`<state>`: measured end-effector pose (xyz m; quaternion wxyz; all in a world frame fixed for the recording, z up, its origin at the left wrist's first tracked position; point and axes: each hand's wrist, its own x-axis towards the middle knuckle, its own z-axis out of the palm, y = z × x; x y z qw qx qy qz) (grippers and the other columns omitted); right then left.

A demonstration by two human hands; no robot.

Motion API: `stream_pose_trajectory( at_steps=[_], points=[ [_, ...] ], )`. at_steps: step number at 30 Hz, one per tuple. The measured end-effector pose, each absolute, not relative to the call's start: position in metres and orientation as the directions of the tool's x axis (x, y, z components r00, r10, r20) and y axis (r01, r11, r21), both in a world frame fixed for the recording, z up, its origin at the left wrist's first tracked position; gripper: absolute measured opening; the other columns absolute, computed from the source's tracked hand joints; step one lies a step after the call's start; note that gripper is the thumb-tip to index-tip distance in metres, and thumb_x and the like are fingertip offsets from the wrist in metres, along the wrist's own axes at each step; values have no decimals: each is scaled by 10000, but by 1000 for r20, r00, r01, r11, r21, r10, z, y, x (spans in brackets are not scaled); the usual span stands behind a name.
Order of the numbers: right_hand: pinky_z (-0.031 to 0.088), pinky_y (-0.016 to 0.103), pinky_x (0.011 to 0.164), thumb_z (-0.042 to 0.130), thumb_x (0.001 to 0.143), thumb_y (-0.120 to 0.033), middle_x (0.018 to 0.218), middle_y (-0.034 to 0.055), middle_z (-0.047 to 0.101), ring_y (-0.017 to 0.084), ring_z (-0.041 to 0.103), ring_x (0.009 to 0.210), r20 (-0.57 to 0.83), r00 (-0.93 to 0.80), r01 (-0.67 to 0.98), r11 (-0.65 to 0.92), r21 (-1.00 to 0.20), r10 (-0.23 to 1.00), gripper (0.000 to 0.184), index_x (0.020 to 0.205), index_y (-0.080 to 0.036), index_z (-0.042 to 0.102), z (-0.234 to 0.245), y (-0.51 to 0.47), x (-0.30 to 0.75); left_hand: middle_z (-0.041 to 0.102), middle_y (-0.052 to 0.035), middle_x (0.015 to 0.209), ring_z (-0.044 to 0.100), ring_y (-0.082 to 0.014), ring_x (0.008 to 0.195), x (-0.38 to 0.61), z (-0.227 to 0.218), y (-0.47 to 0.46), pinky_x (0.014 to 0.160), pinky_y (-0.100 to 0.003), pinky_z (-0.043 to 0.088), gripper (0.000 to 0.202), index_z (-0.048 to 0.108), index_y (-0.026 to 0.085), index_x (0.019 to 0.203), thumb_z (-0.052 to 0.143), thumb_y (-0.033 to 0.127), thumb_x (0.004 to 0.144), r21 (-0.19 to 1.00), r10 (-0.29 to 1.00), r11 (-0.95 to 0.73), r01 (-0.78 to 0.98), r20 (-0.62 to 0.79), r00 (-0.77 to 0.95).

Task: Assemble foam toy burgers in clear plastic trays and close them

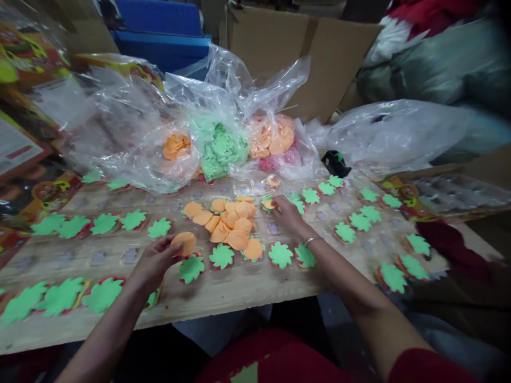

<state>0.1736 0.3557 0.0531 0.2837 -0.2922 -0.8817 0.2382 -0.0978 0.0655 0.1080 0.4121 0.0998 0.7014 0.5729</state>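
My left hand [157, 260] pinches an orange foam disc [184, 243] just above a green scalloped foam piece [191, 268] near the table's front edge. Farther back, the fingers of my right hand [288, 213] are closed at the edge of another orange disc [269, 204], which lies over a green piece; the fingertips are partly hidden. Between the hands spreads a loose pile of orange discs [235, 221]. Two more green pieces [221, 256] [281, 254] rest in front of the pile, with red and yellow layers showing beneath some of the stacks.
Rows of green-topped stacks [104, 224] in clear plastic trays cover the wooden table [255, 290]. Clear bags of green pieces [219, 146] and peach discs [273, 135] stand at the back. A black tape dispenser [335, 163] sits beside them, before a cardboard box [275, 48].
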Motion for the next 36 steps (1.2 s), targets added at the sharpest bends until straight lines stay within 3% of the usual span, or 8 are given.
stream_pose_trajectory(
  at_steps=[5,10,15,18,23,28,33,36],
  points=[
    [462,335,888,478,845,-155,1204,113,552,213,551,1084,446,-652,363,769,-526,613,175,991,-186,570,42,351,176,713,-12,845,645,-150,746,-89,106,47,615,-210,520,469,701,192,842,857,424,466,927,611,319,-197,-360,-705],
    [470,341,895,484,868,-174,1205,114,564,212,564,1085,396,-724,335,789,-515,565,152,974,-178,592,41,358,177,731,-41,904,667,-221,824,-84,104,35,729,-315,545,389,702,203,894,759,463,611,924,653,360,128,-151,-742],
    [452,340,892,474,876,-163,1160,134,586,214,566,1037,337,-787,337,817,-468,517,144,938,-162,605,44,358,180,702,-86,1014,660,-244,939,-63,91,31,852,-391,530,188,670,201,935,613,301,786,710,715,225,667,345,-608],
    [424,364,896,475,869,-146,1133,167,588,243,542,1042,343,-789,322,818,-477,510,144,923,-152,609,45,355,180,668,-121,1102,634,-245,1035,-55,73,28,890,-402,523,174,659,207,953,543,206,823,543,801,163,824,414,-432],
    [416,388,823,494,849,-134,1115,165,580,255,542,966,370,-754,345,807,-480,543,128,882,-176,611,46,348,179,609,-141,1202,575,-249,1145,-53,55,16,937,-423,509,229,623,211,1061,544,205,845,434,901,101,895,342,-267],
    [437,423,868,479,856,-183,1140,164,560,277,525,1031,453,-689,376,813,-445,566,166,936,-175,624,60,334,172,588,-173,1219,523,-286,1205,-53,58,7,979,-455,472,317,605,186,1101,650,275,800,436,911,-1,900,371,-179],
    [444,389,891,454,883,-181,1033,106,630,238,561,1018,456,-745,256,840,-479,487,186,933,-183,633,90,290,143,634,-128,1135,571,-246,1131,-51,60,9,959,-437,473,210,628,201,1037,598,242,833,614,885,113,781,295,-360],
    [454,312,781,457,892,-171,935,75,670,196,608,871,334,-851,170,814,-556,406,180,925,-181,634,101,245,119,653,-101,1073,621,-228,1008,-50,62,16,859,-405,520,294,614,197,1043,658,300,771,833,797,205,513,162,-582]
  ],
)
